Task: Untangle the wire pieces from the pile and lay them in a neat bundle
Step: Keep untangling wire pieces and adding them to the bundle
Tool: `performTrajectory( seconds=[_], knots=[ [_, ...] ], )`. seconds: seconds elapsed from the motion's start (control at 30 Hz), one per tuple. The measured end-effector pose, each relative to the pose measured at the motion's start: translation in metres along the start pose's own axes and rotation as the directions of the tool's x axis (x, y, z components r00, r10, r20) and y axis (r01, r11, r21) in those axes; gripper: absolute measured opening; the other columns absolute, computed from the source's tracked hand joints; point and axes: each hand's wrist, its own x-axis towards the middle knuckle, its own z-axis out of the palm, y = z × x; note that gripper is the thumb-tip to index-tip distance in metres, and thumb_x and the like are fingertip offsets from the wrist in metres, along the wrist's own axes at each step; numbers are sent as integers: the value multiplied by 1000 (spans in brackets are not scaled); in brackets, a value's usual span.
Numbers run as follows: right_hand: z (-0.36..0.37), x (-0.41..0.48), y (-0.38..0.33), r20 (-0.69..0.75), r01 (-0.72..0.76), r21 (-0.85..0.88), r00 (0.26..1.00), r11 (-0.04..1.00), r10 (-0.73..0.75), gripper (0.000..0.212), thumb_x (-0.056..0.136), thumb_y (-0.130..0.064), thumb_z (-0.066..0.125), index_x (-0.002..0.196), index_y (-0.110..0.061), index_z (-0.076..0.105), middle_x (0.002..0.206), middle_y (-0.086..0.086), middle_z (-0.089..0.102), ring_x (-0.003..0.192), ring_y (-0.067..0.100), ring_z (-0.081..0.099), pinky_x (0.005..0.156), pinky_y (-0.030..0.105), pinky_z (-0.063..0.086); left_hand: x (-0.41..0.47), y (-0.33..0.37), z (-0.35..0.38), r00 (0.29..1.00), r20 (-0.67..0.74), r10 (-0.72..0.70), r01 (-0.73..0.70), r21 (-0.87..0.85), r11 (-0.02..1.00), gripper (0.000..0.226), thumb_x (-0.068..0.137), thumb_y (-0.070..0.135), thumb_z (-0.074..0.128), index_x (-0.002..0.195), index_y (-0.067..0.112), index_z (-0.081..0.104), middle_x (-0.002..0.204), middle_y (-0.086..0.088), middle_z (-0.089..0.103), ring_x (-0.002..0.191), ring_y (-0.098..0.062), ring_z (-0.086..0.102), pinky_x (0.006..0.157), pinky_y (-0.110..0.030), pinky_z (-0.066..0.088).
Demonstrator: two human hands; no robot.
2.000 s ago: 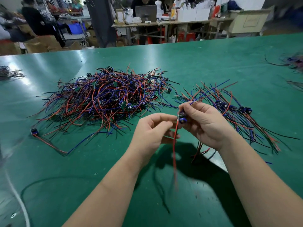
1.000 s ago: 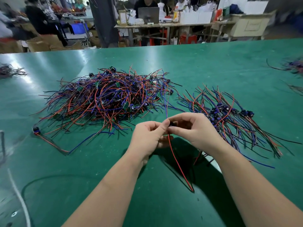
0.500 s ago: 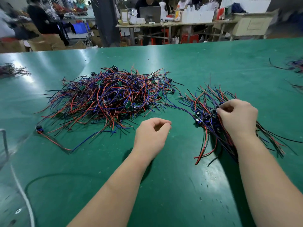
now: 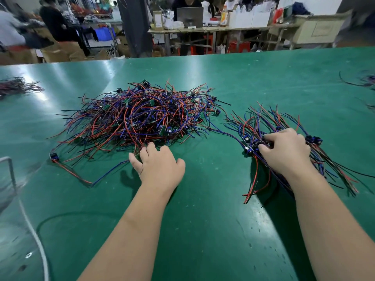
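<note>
A big tangled pile of red, blue and black wire pieces (image 4: 142, 118) with small blue connectors lies on the green table (image 4: 213, 220), left of centre. To its right lies a smaller bundle (image 4: 261, 124) with its connectors gathered in the middle. My right hand (image 4: 286, 153) rests on that bundle, fingers curled down around the connectors. My left hand (image 4: 158, 165) lies palm down at the pile's near edge, its straight fingertips touching the nearest wires. One loose wire piece (image 4: 71, 171) lies apart at the pile's near left.
More wire heaps lie at the table's far left (image 4: 16, 88) and far right (image 4: 365, 80). A clear curved guard with a metal bracket (image 4: 8, 179) and a white cable (image 4: 36, 240) sit at the near left. People and workbenches stand beyond the far edge.
My right hand carried the single wire piece from the centre over to the bundle and stays on it. My left hand let go, then reached forward and left to the pile's near edge.
</note>
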Motion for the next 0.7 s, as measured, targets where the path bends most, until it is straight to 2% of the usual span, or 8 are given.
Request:
performTrajectory(
  seconds=[0.1, 0.23, 0.3, 0.4, 0.47, 0.57, 0.63, 0.7],
  knots=[
    [-3, -7, -6, -100, 55, 156, 994, 986, -39, 32, 88, -26, 60, 117, -17, 67, 123, 15, 53, 117, 37, 45, 98, 45, 37, 4, -2, 1, 997, -81, 3, -4, -18, 1000, 39, 85, 40, 52, 118, 19, 54, 140, -6, 38, 131, -29, 30, 113, -54, 1],
    [-3, -15, -18, -122, 151, 258, 985, 954, -123, 28, 86, -19, 60, 113, -14, 69, 115, 13, 57, 112, 33, 51, 99, 46, 40, 6, -5, 1, 997, -74, 10, -14, -52, 999, 47, 85, 41, 53, 129, 23, 50, 147, -6, 33, 136, -27, 25, 113, -55, 0],
    [-2, -17, -22, -135, 190, 284, 978, 940, -157, 26, 87, -16, 61, 111, -14, 70, 113, 12, 58, 109, 32, 52, 98, 46, 40, 7, -5, 0, 995, -96, 24, -32, -77, 997, 44, 87, 39, 52, 127, 22, 52, 139, -2, 43, 132, -24, 33, 113, -55, 2],
    [0, -21, -26, -201, 251, 342, 961, 905, -191, 22, 85, -12, 62, 104, -13, 72, 103, 8, 62, 95, 26, 58, 90, 36, 43, 5, -1, -7, 950, -309, 41, -147, -329, 933, 38, 87, 31, 56, 123, 21, 57, 127, 2, 52, 119, -17, 46, 108, -44, 18],
    [1, -26, -32, -196, 250, 464, 965, 850, -176, 16, 84, -12, 63, 95, -16, 74, 87, 1, 65, 75, 16, 59, 75, 25, 41, -2, 7, -14, 876, -475, 84, -349, -503, 791, 37, 85, 23, 60, 121, 14, 60, 122, -2, 56, 112, -16, 51, 100, -37, 32],
    [-3, -34, -44, 75, 41, 816, 982, 576, -175, 12, 85, -14, 65, 82, -21, 74, 71, -3, 70, 58, 9, 56, 64, 25, 43, -16, 22, -22, 711, -661, 239, -655, -500, 567, 30, 83, 4, 61, 113, 1, 64, 110, -10, 59, 100, -19, 57, 92, -33, 47],
    [-7, -39, -50, 286, -204, 943, 902, 265, -324, 9, 86, -17, 64, 90, -15, 72, 79, 2, 73, 57, 10, 56, 63, 24, 43, -25, 29, -22, 608, -715, 345, -773, -436, 460, 23, 83, -4, 59, 105, 0, 68, 103, -6, 61, 98, -13, 57, 88, -27, 49],
    [-10, -42, -51, 320, -369, 930, 815, -6, -482, 25, 79, -21, 61, 99, -10, 71, 86, 2, 72, 59, 10, 55, 60, 19, 42, -33, 36, -20, 575, -707, 412, -814, -442, 378, 22, 82, -7, 60, 100, 2, 70, 99, -1, 61, 97, -7, 57, 84, -18, 49]
  ],
)
